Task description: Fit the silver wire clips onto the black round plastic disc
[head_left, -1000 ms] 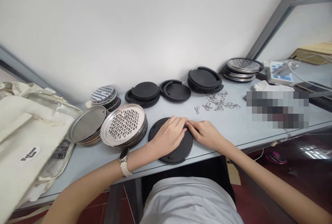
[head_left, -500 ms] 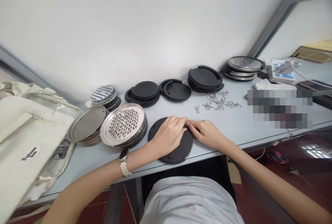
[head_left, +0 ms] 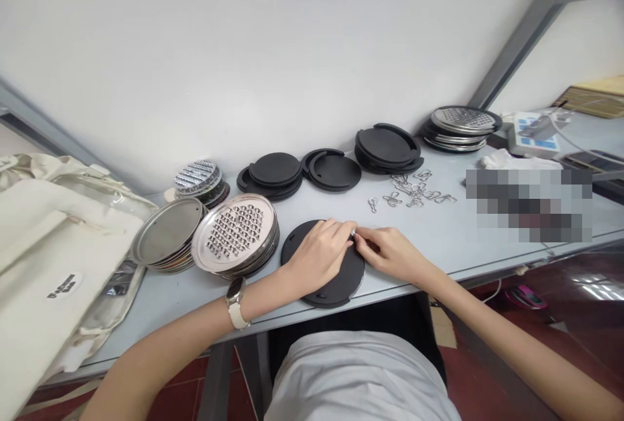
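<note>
Grey workbench (head_left: 429, 239) below me: my left hand (head_left: 319, 257) lies spread, pinning the black round disc (head_left: 341, 281) steady, while my right hand (head_left: 392, 255) pinches a tiny metal piece (head_left: 353, 232) at the disc's rim between its fingertips (head_left: 363, 238).

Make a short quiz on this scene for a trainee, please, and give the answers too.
1. True or false: the left hand rests on the round black disc.
2. Which is closer to that disc: A) the perforated steel grater stack, or B) the loose wire clips?
3. Fill in the word: the watch is on the ___ wrist.

Key: 1 true; 2 A; 3 left.
</note>
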Available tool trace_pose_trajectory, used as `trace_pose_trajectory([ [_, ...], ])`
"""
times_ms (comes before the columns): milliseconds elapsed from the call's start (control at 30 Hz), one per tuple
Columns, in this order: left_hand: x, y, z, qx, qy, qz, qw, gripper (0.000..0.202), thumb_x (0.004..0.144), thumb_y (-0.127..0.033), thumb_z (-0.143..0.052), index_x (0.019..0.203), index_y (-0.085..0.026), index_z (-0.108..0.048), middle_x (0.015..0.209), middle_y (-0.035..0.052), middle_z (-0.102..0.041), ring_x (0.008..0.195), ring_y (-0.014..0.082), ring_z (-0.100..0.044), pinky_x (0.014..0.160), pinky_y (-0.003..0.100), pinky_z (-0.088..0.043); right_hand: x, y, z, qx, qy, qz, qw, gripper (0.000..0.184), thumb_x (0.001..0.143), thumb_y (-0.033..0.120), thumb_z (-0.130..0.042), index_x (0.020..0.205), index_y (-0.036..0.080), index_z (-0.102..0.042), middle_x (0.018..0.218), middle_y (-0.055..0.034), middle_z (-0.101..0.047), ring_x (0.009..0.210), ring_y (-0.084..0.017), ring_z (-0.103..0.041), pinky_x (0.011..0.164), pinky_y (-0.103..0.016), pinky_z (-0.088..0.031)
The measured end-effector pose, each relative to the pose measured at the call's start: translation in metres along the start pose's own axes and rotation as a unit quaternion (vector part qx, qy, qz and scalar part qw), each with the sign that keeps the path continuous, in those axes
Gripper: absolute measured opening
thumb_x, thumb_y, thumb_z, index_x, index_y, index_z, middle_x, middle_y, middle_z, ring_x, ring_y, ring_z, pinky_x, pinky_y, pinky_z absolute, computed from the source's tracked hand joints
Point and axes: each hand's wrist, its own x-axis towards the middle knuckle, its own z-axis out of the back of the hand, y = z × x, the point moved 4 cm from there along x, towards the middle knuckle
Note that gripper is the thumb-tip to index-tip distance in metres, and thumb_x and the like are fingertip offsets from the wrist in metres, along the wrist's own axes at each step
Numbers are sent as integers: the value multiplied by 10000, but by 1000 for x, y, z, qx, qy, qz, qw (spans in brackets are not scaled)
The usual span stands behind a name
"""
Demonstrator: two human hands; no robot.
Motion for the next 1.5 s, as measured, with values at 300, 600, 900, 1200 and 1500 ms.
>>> trace_pose_trajectory([
  [300,0,0,0,-25,-4,-3,1000,240,946,-111,-397,1169,-166,-464,1065,81,-592,995,221,-546,917,381,-448,-1,3,3,26,-6,-16,1000,293,911,269,-375,650,200,-487,518,27,-480,441,-112,-403,499,-234,-300],
  [600,0,2,0,-54,-22,4,998,291,946,-95,-390,1222,-181,-412,1121,83,-553,1091,222,-518,962,397,-456,-1,-1,11,95,-50,-41,993,297,948,293,-341,660,222,-345,523,67,-341,466,-106,-366,498,-227,-296],
  [900,2,1,4,-62,-26,-4,998,360,892,-72,-413,1232,-185,-372,1117,93,-526,1083,230,-523,946,421,-476,0,0,10,126,-38,-47,990,274,1000,352,-271,780,240,-388,591,48,-458,506,-145,-458,559,-249,-374],
  [1200,1,-1,1,-35,-6,-6,999,276,802,-42,-430,1051,-162,-435,1007,84,-485,972,234,-515,872,394,-496,1,0,3,67,12,-10,998,329,987,289,-314,808,192,-573,714,-31,-643,583,-157,-559,618,-251,-400],
  [1500,1,2,2,-24,-21,39,999,222,835,-128,-471,1050,-168,-432,1034,88,-505,1010,251,-503,893,413,-464,2,-1,1,32,16,1,999,312,957,235,-347,686,199,-498,599,12,-537,510,-126,-454,558,-238,-335],
])
